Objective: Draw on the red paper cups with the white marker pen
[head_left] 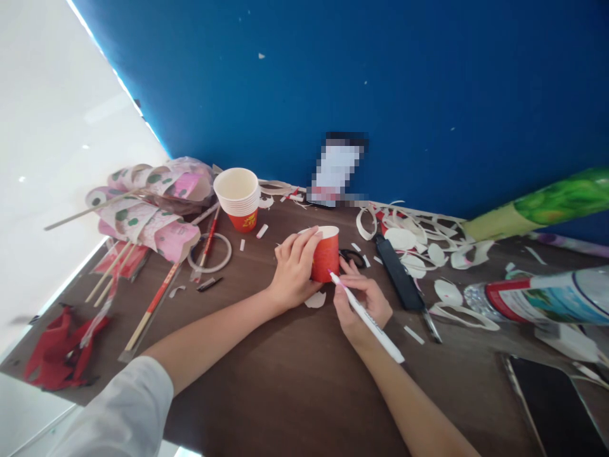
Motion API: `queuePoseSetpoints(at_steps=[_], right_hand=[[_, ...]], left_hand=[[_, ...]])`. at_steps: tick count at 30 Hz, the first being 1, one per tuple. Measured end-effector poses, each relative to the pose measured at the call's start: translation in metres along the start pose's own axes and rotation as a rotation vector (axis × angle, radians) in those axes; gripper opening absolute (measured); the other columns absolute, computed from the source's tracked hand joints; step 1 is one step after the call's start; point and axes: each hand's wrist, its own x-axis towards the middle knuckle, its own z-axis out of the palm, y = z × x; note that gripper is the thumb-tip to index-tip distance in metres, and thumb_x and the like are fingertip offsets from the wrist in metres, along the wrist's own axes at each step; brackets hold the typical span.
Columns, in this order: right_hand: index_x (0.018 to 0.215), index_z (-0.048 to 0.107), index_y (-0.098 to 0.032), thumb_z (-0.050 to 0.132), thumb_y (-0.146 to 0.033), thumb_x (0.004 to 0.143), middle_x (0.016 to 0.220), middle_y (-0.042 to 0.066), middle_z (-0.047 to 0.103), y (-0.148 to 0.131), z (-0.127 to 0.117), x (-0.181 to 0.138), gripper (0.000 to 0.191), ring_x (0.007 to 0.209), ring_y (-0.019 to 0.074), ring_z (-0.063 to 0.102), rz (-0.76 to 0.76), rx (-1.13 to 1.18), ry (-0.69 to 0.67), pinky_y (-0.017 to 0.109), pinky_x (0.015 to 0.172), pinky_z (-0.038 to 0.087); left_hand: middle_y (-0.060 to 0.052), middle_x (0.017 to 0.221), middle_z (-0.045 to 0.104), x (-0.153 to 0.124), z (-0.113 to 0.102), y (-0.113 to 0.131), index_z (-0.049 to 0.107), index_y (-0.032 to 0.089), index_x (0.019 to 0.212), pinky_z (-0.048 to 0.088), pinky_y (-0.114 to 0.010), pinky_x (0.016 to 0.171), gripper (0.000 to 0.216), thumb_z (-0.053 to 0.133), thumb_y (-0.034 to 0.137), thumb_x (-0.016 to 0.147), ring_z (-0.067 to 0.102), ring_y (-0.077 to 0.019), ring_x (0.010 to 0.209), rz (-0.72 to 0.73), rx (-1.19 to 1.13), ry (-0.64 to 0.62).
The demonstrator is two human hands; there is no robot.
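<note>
Head view, red paper cup (327, 255), slim marker (373, 326)

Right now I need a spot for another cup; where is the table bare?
Bare tabletop lies between the left forearm and right forearm, then rightward to the near phone. Crowded: beyond it, paper scraps and a bottle; far left, pink paper.
</note>
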Motion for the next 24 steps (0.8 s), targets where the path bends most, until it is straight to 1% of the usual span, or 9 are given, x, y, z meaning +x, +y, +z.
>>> queuePoseSetpoints(at_steps=[10,18,24], right_hand=[[0.082,0.061,-0.021,0.063,-0.007,0.073,0.078,0.001,0.069,0.0014,-0.0004,0.0004,0.017,0.099,0.0319,0.070,-0.004,0.022,0.008,0.056,0.101,0.048],[0.080,0.060,-0.020,0.062,-0.007,0.074,0.076,0.001,0.069,0.0005,-0.0006,0.0005,0.016,0.099,0.0322,0.070,0.012,0.056,0.012,0.057,0.101,0.048],[0.084,0.062,-0.021,0.064,-0.008,0.074,0.081,0.002,0.072,-0.0020,0.0004,0.0002,0.016,0.098,0.0308,0.071,0.015,0.012,0.031,0.057,0.101,0.048]], left_hand=[[-0.016,0.139,0.045,0.0004,0.0002,-0.0001,0.031,0.017,0.138,0.031,-0.044,0.102,0.080,0.068,0.030,0.069,0.039,-0.0314,0.124,-0.003,-0.013,0.001],[-0.016,0.138,0.045,0.0005,-0.0005,-0.0005,0.031,0.015,0.139,0.031,-0.044,0.103,0.080,0.069,0.031,0.069,0.039,-0.0311,0.123,0.029,-0.004,0.018],[-0.016,0.137,0.047,0.0001,0.0005,-0.0006,0.035,0.015,0.137,0.031,-0.043,0.102,0.074,0.066,0.030,0.071,0.039,-0.0307,0.123,0.026,0.007,0.012]])
